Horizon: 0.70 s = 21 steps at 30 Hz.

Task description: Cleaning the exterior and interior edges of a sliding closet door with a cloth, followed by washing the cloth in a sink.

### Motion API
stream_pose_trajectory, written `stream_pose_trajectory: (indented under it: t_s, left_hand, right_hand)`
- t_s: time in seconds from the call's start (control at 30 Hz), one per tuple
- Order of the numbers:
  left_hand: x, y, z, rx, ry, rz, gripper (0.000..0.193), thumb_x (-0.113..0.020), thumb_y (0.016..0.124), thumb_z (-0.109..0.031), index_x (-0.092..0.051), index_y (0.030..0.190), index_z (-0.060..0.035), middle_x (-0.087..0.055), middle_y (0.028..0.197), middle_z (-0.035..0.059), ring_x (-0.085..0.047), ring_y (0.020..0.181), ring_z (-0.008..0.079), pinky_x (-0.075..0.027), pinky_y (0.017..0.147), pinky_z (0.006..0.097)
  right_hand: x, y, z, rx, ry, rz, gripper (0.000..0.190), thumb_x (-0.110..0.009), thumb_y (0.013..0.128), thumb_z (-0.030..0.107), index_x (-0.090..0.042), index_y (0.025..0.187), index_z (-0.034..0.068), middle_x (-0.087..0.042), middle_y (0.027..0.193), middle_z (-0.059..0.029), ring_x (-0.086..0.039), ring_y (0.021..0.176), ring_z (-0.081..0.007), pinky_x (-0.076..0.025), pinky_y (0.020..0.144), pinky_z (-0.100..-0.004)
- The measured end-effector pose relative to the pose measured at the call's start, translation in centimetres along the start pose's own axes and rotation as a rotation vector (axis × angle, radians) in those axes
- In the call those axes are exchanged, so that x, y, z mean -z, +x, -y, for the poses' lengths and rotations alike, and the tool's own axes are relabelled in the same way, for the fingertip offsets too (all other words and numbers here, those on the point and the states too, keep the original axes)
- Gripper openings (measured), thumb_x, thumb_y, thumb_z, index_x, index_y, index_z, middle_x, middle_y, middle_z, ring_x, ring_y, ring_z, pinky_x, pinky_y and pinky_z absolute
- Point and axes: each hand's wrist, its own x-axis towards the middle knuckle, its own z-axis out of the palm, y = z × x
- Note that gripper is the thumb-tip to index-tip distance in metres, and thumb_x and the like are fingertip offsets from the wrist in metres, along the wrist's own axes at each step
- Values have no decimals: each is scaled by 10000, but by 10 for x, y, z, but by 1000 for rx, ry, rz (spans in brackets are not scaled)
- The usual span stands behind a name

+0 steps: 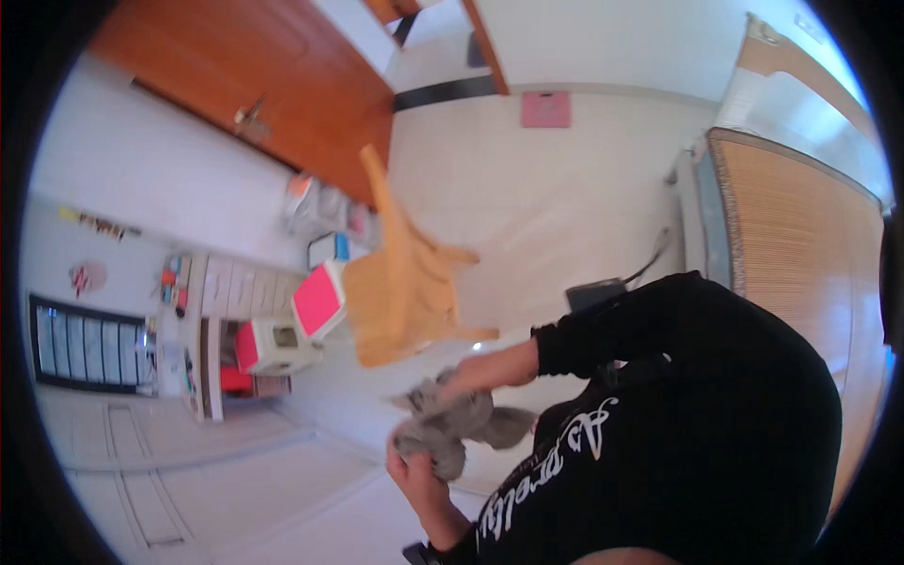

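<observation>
A grey, soft-looking bundle (459, 417) with rounded parts lies between my two hands, in front of my black top with white lettering. It is blurred, so its exact kind cannot be told. My right hand (477, 374) grips its upper part in the picture. My left hand (417, 470) holds its lower part, with fingers curled around a rounded end; a dark band shows near that wrist. Just beyond my right hand stands a light wooden chair (402, 296).
Pink-topped white stools (318, 300) stand past the chair, near a desk (212, 367). A brown wooden door (282, 92) is beyond. A pink flat square (546, 110) lies on the floor. At right is a bed with a woven mat (791, 212); a dark box (597, 293) sits nearby.
</observation>
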Motion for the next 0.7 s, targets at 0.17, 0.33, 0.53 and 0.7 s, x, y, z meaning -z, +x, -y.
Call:
stream_pose_trajectory:
  t_s: [0.17,0.33,0.53,0.7]
  left_hand:
    - [-169,117,-41,-56,-225,238,338,-554,786,-58,-545,1109,43,-598,1032,96,-578,934,177,-467,829,314]
    - [-271,185,-31,-37,-46,650,331,-563,820,-18,-543,1150,7,-600,1056,64,-558,951,134,-456,846,289]
    - [-394,314,-28,156,17,1029,281,-565,867,-48,-549,1144,2,-611,1030,52,-561,927,112,-460,820,253]
    - [-486,377,-20,238,-83,1263,298,-562,877,-59,-527,1168,-4,-601,1045,51,-555,939,108,-463,819,255]
  right_hand:
    - [85,-107,105,345,305,-241,438,-434,960,345,-467,1269,37,-522,1249,-56,-487,1120,-124,-401,956,-297]
    - [151,-164,110,576,474,-435,422,-461,949,292,-445,1291,44,-536,1244,-65,-530,1106,-148,-427,950,-306]
    - [248,-189,154,724,561,-758,392,-440,948,298,-475,1270,77,-552,1230,-64,-559,1072,-165,-456,919,-323]
    - [295,-224,207,844,536,-979,384,-420,951,284,-475,1270,75,-543,1243,-71,-552,1088,-176,-454,925,-329]
